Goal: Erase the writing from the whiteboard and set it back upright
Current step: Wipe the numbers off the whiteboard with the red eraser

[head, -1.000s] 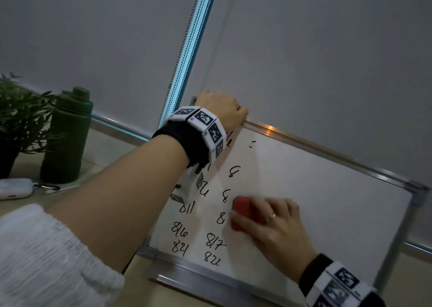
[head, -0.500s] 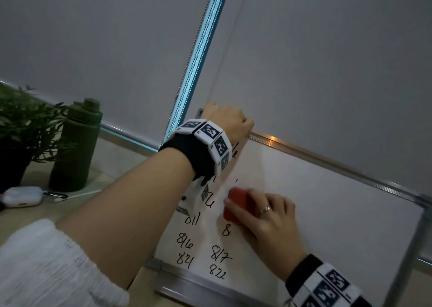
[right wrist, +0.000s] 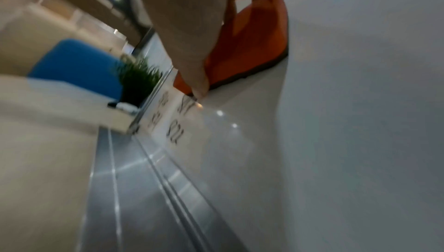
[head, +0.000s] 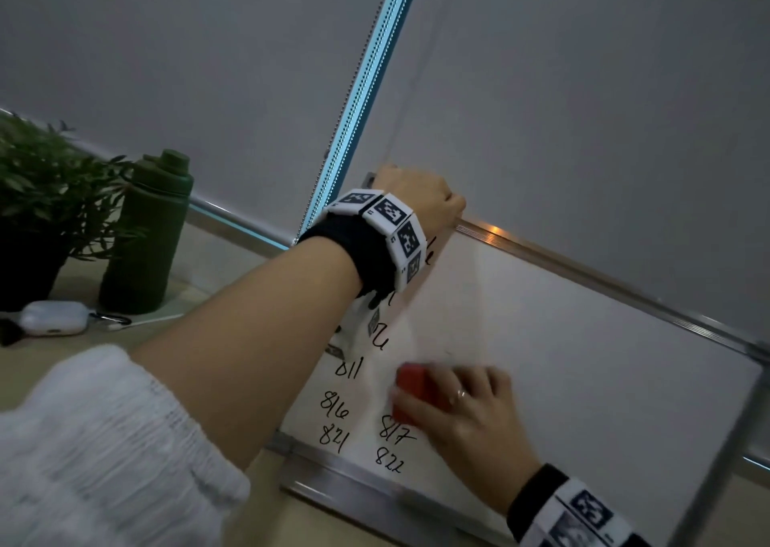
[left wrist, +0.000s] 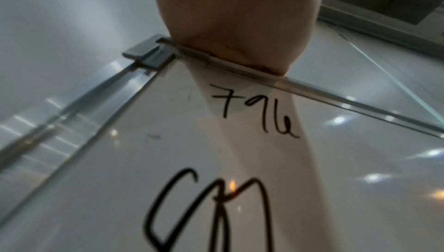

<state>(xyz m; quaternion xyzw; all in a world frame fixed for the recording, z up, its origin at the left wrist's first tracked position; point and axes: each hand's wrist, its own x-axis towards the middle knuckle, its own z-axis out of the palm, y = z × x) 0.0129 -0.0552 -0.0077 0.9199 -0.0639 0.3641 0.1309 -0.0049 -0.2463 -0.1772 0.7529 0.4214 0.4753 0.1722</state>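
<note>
A silver-framed whiteboard [head: 583,380] stands tilted on the desk against grey blinds. Black handwritten numbers [head: 346,413] fill its left part; its middle and right are wiped white. My left hand [head: 412,200] grips the top frame near the upper left corner, and in the left wrist view the left hand [left wrist: 240,28] sits on the top frame [left wrist: 312,91] above the writing "796" [left wrist: 254,111]. My right hand [head: 466,409] holds a red eraser [head: 410,388] flat against the board, just above "817". In the right wrist view the thumb lies along the eraser [right wrist: 252,47].
A green bottle [head: 146,234], a potted plant [head: 41,196] and a white earbud case [head: 52,317] stand on the desk left of the board. A bead chain and blue-lit gap [head: 366,88] run up between the blinds. The marker tray [head: 375,500] edges the board's bottom.
My right hand has swept the eraser up, then back down the second column. The figures that stood above "817" are gone. The left hand has kept its grip on the top frame.
</note>
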